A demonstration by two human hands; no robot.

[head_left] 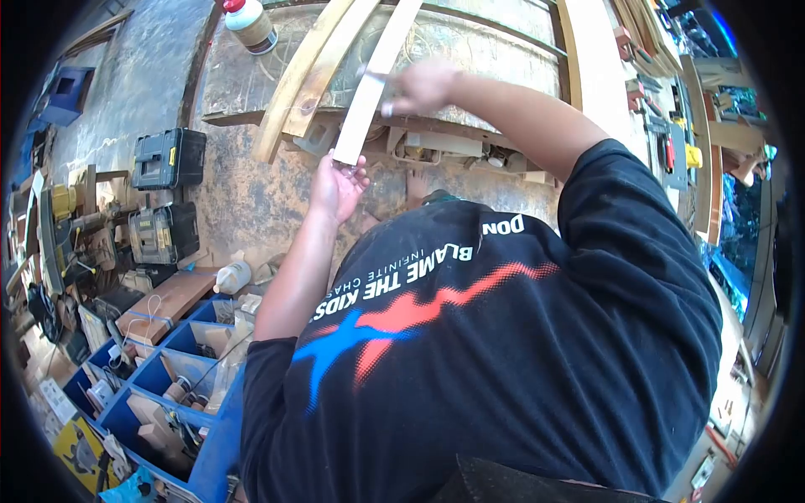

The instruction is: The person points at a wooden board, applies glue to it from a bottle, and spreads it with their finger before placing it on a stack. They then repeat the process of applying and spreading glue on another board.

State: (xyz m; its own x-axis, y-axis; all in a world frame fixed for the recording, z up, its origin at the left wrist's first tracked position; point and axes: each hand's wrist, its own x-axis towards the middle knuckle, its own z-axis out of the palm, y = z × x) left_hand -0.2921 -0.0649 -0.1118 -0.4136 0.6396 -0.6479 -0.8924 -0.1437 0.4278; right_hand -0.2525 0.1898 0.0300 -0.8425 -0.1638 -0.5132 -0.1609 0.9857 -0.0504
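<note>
A pale wooden strip (371, 96) runs from the far side of the workbench towards me, its near end sticking out past the bench edge. My left hand (339, 186) is palm up under that near end, with the fingers curled around it. Over the middle of the strip is my right hand (423, 87), smeared by motion. A small greyish shape shows at its fingers, and I cannot tell whether it is held. Left of the strip, two more wooden strips (289, 96) (331, 63) lie across the worn workbench (235, 84).
A white bottle with a red cap (251, 29) stands on the bench at the back left. Black toolboxes (169, 158) rest on the floor to the left. Nearer me is a blue divided box (180, 362) of tools and offcuts. Clamps (644, 92) line the right side.
</note>
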